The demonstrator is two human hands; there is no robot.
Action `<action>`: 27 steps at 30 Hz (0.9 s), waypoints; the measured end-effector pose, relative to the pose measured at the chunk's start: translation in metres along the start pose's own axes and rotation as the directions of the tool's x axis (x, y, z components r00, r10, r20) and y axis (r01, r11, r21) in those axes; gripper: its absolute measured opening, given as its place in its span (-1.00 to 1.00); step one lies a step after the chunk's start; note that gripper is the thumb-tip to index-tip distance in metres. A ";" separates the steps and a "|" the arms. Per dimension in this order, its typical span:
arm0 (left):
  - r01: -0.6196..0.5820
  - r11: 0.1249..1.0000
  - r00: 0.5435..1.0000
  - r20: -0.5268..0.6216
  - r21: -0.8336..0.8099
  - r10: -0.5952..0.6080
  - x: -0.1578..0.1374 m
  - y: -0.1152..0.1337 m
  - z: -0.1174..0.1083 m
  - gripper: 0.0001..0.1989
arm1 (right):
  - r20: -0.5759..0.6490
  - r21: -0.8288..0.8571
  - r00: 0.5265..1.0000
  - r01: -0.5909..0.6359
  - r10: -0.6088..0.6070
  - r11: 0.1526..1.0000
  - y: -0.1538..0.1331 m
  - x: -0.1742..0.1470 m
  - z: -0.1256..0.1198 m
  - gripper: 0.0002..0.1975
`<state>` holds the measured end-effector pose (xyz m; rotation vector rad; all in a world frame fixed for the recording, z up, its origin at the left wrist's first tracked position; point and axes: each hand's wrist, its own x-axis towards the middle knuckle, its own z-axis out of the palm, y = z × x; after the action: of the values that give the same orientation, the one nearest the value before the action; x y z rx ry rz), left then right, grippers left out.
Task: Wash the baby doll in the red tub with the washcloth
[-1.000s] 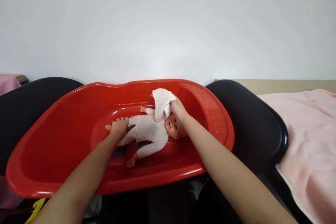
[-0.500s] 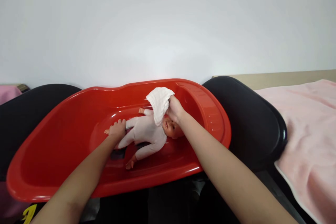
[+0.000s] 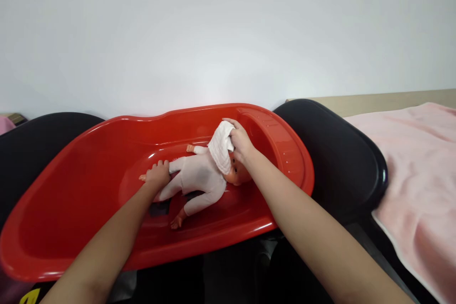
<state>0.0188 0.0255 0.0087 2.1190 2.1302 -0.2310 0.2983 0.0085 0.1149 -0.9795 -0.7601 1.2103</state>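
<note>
At centre frame, slightly right: right hand point(image 3: 241, 143) closed around a folded white cloth point(image 3: 221, 148), pressing it against the face of a baby doll point(image 3: 199, 178). Cloth draped over the near part of the doll's head, hiding most of the face; only a cheek and chin showing below it. Left of centre: left hand point(image 3: 157, 175) curled over the doll's leg, fingers wrapped around it near the foot. Doll on its back in a white suit, head toward the right of the frame, one arm reaching toward the lower edge, the other toward the back wall. Lying on the floor of a red plastic tub point(image 3: 71, 199), which spans the frame from lower left to centre right. Behind the tub on both sides: black rounded seats point(image 3: 342, 161), the tub resting across them. At far right: a pink towel point(image 3: 423, 175) spread flat, well apart from the tub. Upper half: plain white wall point(image 3: 228, 33).
</note>
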 end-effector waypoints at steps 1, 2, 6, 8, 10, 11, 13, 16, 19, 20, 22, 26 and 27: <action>0.003 1.000 1.000 0.002 -0.012 -0.003 0.001 0.000 -0.001 -0.45 | -0.018 -0.003 1.000 0.009 -0.009 1.000 -0.001 -0.001 0.000 -0.47; 0.006 1.000 1.000 0.002 -0.025 -0.006 0.002 -0.001 -0.001 -0.46 | -0.032 -0.018 0.999 0.030 -0.031 0.999 -0.002 -0.002 -0.001 -0.46; 0.011 0.995 0.999 -0.032 -0.098 -0.014 0.007 -0.003 -0.008 -0.52 | -0.111 -0.167 0.984 0.120 -0.140 0.979 -0.001 -0.003 -0.007 -0.60; 0.009 0.984 0.998 -0.067 -0.178 -0.022 0.012 -0.005 -0.009 -0.59 | -0.148 -0.265 0.976 0.116 -0.160 0.957 0.000 -0.002 -0.011 -0.65; -0.012 0.957 0.992 -0.123 -0.291 -0.025 0.018 -0.007 -0.008 -0.63 | -0.162 -0.378 0.966 0.127 -0.200 0.917 0.000 0.001 -0.013 -0.60; -0.036 0.936 0.987 -0.160 -0.351 -0.022 0.021 -0.006 -0.006 -0.62 | -0.160 -0.444 0.958 0.147 -0.239 0.884 -0.001 0.002 -0.013 -0.54; -0.106 0.879 0.974 -0.226 -0.464 -0.002 0.025 -0.003 -0.003 -0.58 | -0.124 -0.579 0.928 0.219 -0.351 0.785 -0.002 0.003 -0.012 -0.42; -0.196 0.781 0.965 -0.259 -0.593 0.045 0.025 0.009 -0.002 -0.58 | 0.009 -0.735 0.870 0.340 -0.492 0.587 -0.005 0.000 -0.008 -0.33; -0.223 0.750 0.969 -0.225 -0.622 0.102 0.030 0.026 -0.009 -0.63 | 0.185 -0.816 0.830 0.428 -0.526 0.388 -0.006 -0.006 -0.003 -0.32; -0.235 0.752 0.969 -0.209 -0.616 0.132 0.034 0.032 -0.012 -0.64 | 0.233 -0.831 0.828 0.442 -0.510 0.338 -0.005 -0.008 -0.001 -0.34; -0.266 0.778 0.964 -0.175 -0.570 0.201 0.047 0.044 -0.016 -0.64 | 0.302 -0.846 0.835 0.456 -0.459 0.274 -0.002 -0.011 0.003 -0.38; -0.307 0.863 0.952 -0.115 -0.402 0.284 0.080 0.065 -0.018 -0.67 | 0.427 -0.831 0.834 0.514 -0.349 0.214 0.008 -0.015 0.009 -0.46; -0.311 0.869 0.950 -0.100 -0.385 0.296 0.086 0.069 -0.017 -0.70 | 0.450 -0.826 0.833 0.526 -0.323 0.204 0.010 -0.016 0.010 -0.48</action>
<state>0.0876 0.1133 0.0069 2.1705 1.6423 0.2560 0.2823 -0.0050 0.1102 -1.4362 -1.8876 0.2068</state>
